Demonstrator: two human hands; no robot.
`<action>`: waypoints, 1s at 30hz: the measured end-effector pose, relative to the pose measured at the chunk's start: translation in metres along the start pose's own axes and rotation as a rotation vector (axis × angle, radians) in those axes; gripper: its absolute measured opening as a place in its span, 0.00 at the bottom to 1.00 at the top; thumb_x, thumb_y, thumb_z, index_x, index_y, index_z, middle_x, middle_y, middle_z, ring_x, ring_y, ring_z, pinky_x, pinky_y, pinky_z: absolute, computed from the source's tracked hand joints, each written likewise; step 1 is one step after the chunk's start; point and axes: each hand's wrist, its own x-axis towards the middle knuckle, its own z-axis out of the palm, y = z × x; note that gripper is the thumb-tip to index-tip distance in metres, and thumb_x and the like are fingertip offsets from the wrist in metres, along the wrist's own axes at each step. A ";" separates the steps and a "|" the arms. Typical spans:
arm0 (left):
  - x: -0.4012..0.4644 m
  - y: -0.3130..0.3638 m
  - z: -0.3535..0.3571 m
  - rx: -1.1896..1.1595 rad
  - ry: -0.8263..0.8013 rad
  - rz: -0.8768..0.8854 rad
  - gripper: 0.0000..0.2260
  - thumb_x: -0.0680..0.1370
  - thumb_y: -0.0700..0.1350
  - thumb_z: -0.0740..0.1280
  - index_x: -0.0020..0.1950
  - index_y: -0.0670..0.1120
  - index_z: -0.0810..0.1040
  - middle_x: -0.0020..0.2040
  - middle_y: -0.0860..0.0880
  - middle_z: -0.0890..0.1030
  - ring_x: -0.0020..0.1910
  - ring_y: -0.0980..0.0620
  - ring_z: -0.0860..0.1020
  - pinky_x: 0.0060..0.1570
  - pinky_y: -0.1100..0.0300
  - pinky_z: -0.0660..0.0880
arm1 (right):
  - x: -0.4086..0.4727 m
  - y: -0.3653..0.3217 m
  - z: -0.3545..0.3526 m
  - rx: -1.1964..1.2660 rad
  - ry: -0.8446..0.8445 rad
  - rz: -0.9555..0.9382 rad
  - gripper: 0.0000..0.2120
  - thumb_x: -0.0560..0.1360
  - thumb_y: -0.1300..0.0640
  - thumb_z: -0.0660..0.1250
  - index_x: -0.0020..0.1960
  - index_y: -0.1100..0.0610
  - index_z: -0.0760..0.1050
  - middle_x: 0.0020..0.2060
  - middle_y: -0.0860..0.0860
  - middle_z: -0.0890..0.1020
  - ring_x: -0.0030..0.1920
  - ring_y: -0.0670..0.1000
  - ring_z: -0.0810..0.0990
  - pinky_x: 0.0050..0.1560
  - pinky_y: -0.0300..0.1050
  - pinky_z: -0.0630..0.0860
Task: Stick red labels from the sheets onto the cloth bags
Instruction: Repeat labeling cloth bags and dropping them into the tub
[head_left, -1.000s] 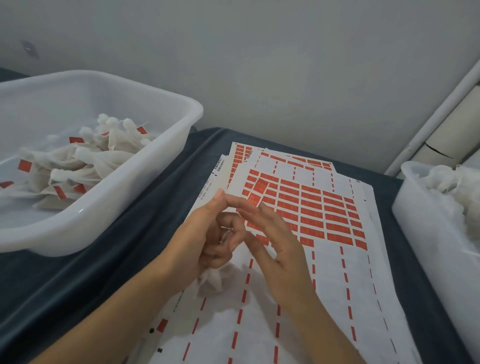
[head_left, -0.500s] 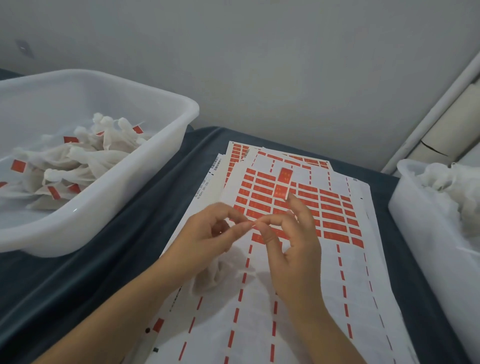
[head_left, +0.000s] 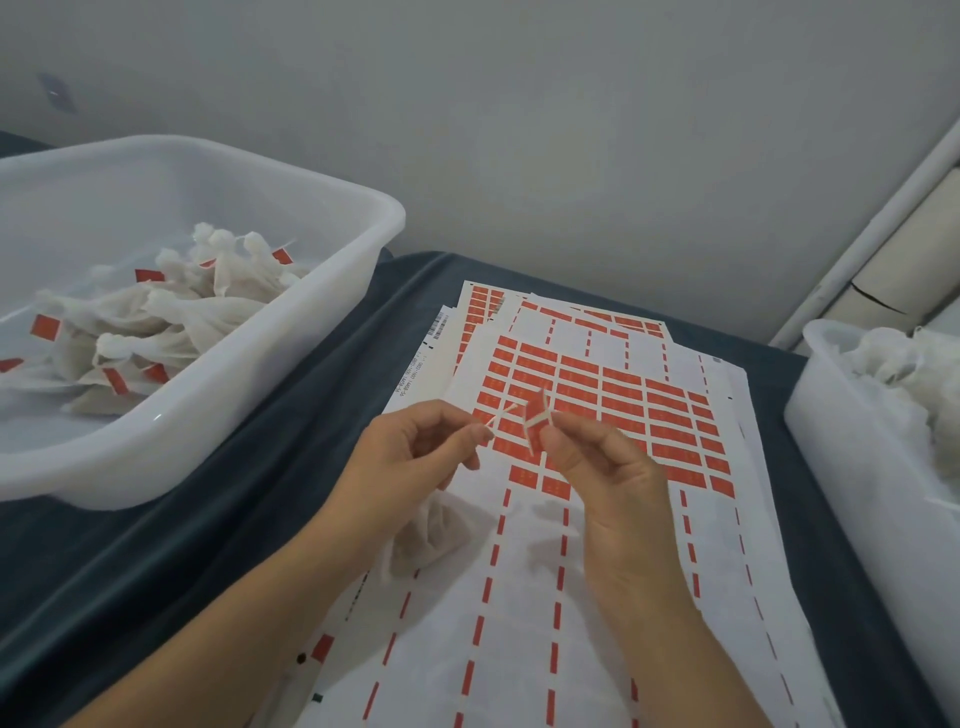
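1. Head view: we see the left hand (head_left: 415, 447) raised above the label sheets (head_left: 597, 410), its thumb and forefinger pinching a thin white drawstring (head_left: 501, 414) that runs to the right.
2. A crumpled cloth bag (head_left: 431, 535) hangs below that hand, gathered under its curled lower fingers and resting on the paper.
3. The right hand (head_left: 597, 467) is just beside the left, its fingertips pinching a peeled red label (head_left: 535, 415), which is bent around the far end of the string.
4. Under both hands the stack of sheets lies fanned on a dark blue cloth-covered table (head_left: 156, 561); the top sheet keeps a block of red labels in its upper half, while its lower half shows only white backing with red dashes.
5. To the left stands a white plastic tub (head_left: 249, 400) holding labelled bags (head_left: 171, 317), each with a red tag.
6. At the right edge we see a second white tub (head_left: 852, 467) piled with plain white bags (head_left: 904, 364).
7. A grey wall (head_left: 519, 130) rises behind the table.
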 end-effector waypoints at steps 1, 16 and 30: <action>0.000 0.000 0.000 0.009 0.007 0.008 0.03 0.73 0.47 0.68 0.40 0.52 0.80 0.31 0.59 0.81 0.28 0.60 0.76 0.28 0.74 0.70 | 0.000 0.002 0.001 0.009 -0.028 0.032 0.11 0.63 0.48 0.70 0.45 0.48 0.81 0.43 0.38 0.84 0.48 0.39 0.81 0.41 0.30 0.76; -0.004 0.005 0.002 0.105 -0.098 0.139 0.07 0.64 0.55 0.64 0.39 0.58 0.78 0.33 0.65 0.79 0.34 0.65 0.78 0.33 0.76 0.72 | -0.003 0.007 0.007 0.063 -0.113 0.129 0.09 0.60 0.43 0.69 0.38 0.43 0.82 0.42 0.44 0.85 0.50 0.48 0.82 0.63 0.52 0.72; -0.006 0.001 0.003 0.089 -0.132 0.123 0.05 0.73 0.47 0.68 0.39 0.57 0.80 0.33 0.62 0.81 0.36 0.63 0.78 0.32 0.74 0.72 | -0.001 0.011 0.006 0.099 -0.047 0.121 0.09 0.61 0.46 0.70 0.37 0.49 0.81 0.39 0.46 0.85 0.45 0.48 0.83 0.61 0.51 0.74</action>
